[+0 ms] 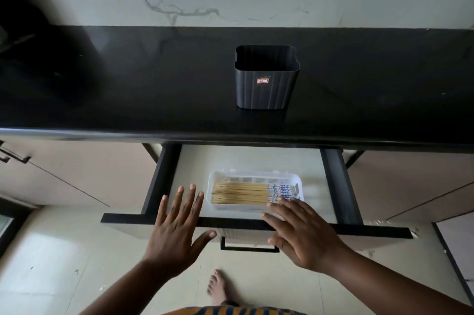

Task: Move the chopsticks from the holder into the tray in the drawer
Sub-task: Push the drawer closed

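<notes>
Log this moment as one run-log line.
chopsticks: flat in tray | holder: upright on counter | drawer: open | left hand, right hand: open

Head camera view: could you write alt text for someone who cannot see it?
Chopsticks lie flat in a white tray inside an open drawer, with the left hand and right hand spread open above its front edge. A dark holder stands on the black counter behind.
</notes>
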Action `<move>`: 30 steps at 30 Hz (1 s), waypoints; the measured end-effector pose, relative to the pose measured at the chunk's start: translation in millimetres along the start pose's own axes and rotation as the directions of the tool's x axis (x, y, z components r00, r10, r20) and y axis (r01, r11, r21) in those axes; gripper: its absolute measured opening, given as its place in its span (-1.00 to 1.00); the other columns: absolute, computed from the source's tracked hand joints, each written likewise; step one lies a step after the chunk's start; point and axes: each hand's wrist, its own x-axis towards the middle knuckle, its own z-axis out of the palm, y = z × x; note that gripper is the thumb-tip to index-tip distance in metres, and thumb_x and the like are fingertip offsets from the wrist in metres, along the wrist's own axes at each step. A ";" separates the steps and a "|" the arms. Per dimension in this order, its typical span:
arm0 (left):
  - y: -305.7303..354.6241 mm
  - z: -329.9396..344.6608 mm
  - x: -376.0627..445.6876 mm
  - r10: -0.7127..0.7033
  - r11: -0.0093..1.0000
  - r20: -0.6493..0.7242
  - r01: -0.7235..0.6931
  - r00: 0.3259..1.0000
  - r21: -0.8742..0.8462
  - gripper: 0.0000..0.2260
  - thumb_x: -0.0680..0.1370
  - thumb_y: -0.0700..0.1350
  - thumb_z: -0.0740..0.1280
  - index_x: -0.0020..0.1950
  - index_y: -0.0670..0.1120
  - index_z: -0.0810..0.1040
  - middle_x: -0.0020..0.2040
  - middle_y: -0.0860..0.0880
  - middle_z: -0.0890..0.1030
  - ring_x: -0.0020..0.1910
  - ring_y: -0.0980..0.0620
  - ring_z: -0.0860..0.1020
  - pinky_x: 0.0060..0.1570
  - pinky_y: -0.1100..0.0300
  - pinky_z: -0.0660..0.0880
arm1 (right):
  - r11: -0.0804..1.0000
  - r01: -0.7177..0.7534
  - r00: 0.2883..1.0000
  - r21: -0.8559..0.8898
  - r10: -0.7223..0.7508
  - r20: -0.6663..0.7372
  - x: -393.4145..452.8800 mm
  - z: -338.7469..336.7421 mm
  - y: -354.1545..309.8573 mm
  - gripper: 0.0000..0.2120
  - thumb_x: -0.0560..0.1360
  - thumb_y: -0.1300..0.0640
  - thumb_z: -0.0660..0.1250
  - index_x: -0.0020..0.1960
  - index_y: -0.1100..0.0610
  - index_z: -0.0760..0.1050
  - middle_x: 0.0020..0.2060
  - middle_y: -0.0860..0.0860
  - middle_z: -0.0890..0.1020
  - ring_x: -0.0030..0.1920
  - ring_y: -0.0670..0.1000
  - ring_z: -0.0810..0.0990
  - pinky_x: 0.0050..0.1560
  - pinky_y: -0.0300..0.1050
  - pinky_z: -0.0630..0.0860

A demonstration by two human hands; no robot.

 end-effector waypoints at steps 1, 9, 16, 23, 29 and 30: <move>3.8 5.0 -8.2 0.013 1.000 -0.020 -0.013 1.000 0.012 -0.27 0.58 0.35 -0.01 0.59 -0.11 0.06 0.59 -0.17 0.10 0.58 -0.15 -0.07 0.46 -0.19 -0.03 | 0.999 0.034 0.999 -0.043 -0.034 -0.018 -12.5 5.6 -4.0 -0.57 0.58 -0.06 0.23 0.40 0.06 0.46 0.35 0.07 0.53 0.37 0.16 0.47 0.34 0.12 0.36; 7.9 24.7 -20.9 0.010 0.996 -0.088 -0.002 0.996 0.090 -0.26 0.57 0.32 0.07 0.57 -0.15 0.08 0.55 -0.21 0.20 0.58 -0.20 -0.03 0.50 -0.17 0.00 | 0.982 0.028 0.999 -0.185 -0.021 0.040 -73.8 19.9 -4.0 -0.40 0.52 0.21 0.04 0.56 0.22 0.11 0.53 0.13 0.25 0.55 0.13 0.14 0.49 0.09 0.10; 3.7 15.4 1.6 0.001 0.994 -0.057 0.005 0.998 0.105 -0.25 0.57 0.33 0.06 0.56 -0.17 0.14 0.56 -0.19 0.18 0.57 -0.20 0.01 0.50 -0.15 -0.01 | 0.985 -0.082 0.984 -0.152 0.104 0.142 -49.5 7.3 -4.9 -0.31 0.44 0.13 0.18 0.54 0.24 0.12 0.53 0.15 0.20 0.51 0.15 0.24 0.46 0.10 0.10; -4.8 4.4 45.0 0.003 0.991 -0.065 0.005 0.998 0.135 -0.24 0.54 0.35 0.04 0.55 -0.16 0.14 0.54 -0.19 0.21 0.53 -0.25 0.13 0.43 -0.22 0.06 | 0.967 -0.204 0.931 -0.156 0.240 0.274 -7.5 -12.5 7.3 -0.18 0.32 0.04 0.40 0.51 0.22 0.23 0.51 0.16 0.27 0.48 0.16 0.27 0.45 0.05 -0.01; -16.8 -4.1 85.8 0.048 0.985 -0.082 -0.034 0.995 0.170 -0.23 0.50 0.34 0.04 0.52 -0.17 0.16 0.50 -0.22 0.30 0.48 -0.28 0.22 0.40 -0.26 0.05 | 0.936 -0.275 0.869 -0.221 0.340 0.359 27.4 -21.6 26.2 -0.07 0.35 -0.04 0.43 0.56 0.19 0.05 0.55 0.15 0.08 0.54 0.19 0.10 0.44 -0.04 -0.22; -18.4 -5.5 91.8 0.046 0.984 -0.087 -0.031 0.995 0.173 -0.23 0.50 0.35 0.03 0.52 -0.16 0.14 0.50 -0.21 0.29 0.48 -0.27 0.22 0.41 -0.26 0.03 | 0.938 -0.265 0.884 -0.223 0.329 0.334 31.6 -17.5 32.3 -0.09 0.45 -0.03 0.33 0.57 0.14 -0.18 0.56 0.11 -0.15 0.55 0.19 -0.13 0.42 -0.06 -0.39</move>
